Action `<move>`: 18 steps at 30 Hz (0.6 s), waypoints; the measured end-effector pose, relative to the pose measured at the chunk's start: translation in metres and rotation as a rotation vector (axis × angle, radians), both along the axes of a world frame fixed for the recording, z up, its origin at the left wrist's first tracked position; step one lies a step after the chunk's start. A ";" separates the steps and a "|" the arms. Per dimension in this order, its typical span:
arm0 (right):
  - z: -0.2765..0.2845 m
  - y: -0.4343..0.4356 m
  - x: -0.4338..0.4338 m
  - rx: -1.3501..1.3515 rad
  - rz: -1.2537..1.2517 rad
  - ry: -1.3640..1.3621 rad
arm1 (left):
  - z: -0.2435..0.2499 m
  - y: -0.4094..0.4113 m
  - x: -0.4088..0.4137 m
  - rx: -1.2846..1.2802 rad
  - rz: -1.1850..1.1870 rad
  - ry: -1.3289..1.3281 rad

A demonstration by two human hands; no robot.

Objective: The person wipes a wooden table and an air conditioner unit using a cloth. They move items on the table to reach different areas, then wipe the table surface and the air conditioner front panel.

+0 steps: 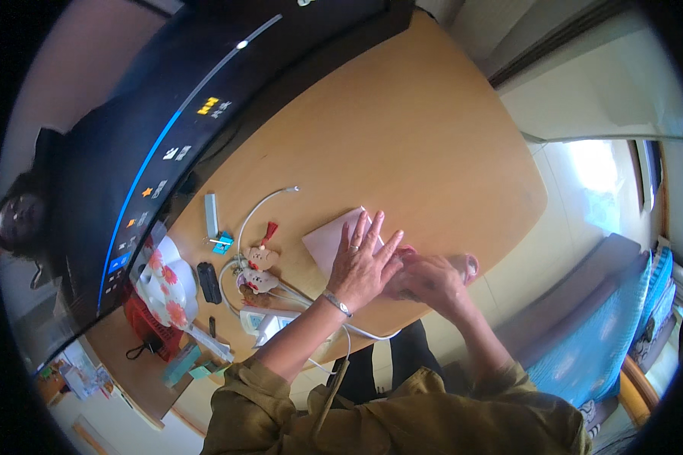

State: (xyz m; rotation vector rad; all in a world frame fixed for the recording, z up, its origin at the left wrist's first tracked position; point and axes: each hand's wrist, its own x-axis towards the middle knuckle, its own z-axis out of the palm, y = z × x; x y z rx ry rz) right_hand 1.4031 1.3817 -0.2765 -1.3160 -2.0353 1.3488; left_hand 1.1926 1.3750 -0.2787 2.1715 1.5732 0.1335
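My left hand [358, 270] has its fingers spread over a flat, pale pink item [330, 239], perhaps a box or a notebook. A ring and a metal bracelet are on this hand and wrist. Whether the palm presses down or hovers cannot be made out. Beside it, my right hand [438, 281] is curled over a soft pink item [470, 266], which looks like a bunched cloth. This hand is blurred and covers most of that item. Both hands are at the near edge of the wooden table [421, 142].
Left of my hands lie animal-shaped charms [262, 259], a white cable [250, 216], a white power strip [256, 320], a black case [208, 282] and a blue clip [223, 243]. A large dark screen [148, 114] borders the table. A red basket [153, 324] stands at left.
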 end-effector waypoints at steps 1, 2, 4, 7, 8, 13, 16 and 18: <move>0.004 0.000 0.002 0.004 -0.054 -0.012 | -0.011 -0.005 -0.006 0.016 -0.008 0.026; 0.012 0.004 0.006 -0.138 -0.225 0.009 | -0.020 -0.010 -0.015 0.032 -0.016 0.053; 0.029 0.015 0.012 -0.702 -0.680 0.484 | -0.020 -0.017 -0.023 0.045 -0.039 0.138; 0.049 0.043 0.015 -0.809 -0.771 0.819 | -0.006 -0.026 -0.026 -0.008 0.067 0.057; 0.050 0.044 0.012 -0.871 -0.759 0.836 | 0.003 -0.028 -0.022 -0.060 0.078 -0.068; 0.053 0.032 -0.029 -1.135 -0.517 1.019 | 0.033 -0.025 0.005 -0.635 0.498 -1.233; 0.051 0.035 -0.043 -1.227 -0.589 1.150 | 0.034 -0.015 -0.013 -0.889 0.514 -1.427; 0.044 0.037 -0.049 -1.167 -0.568 1.140 | 0.056 -0.014 -0.029 -1.026 0.639 -1.539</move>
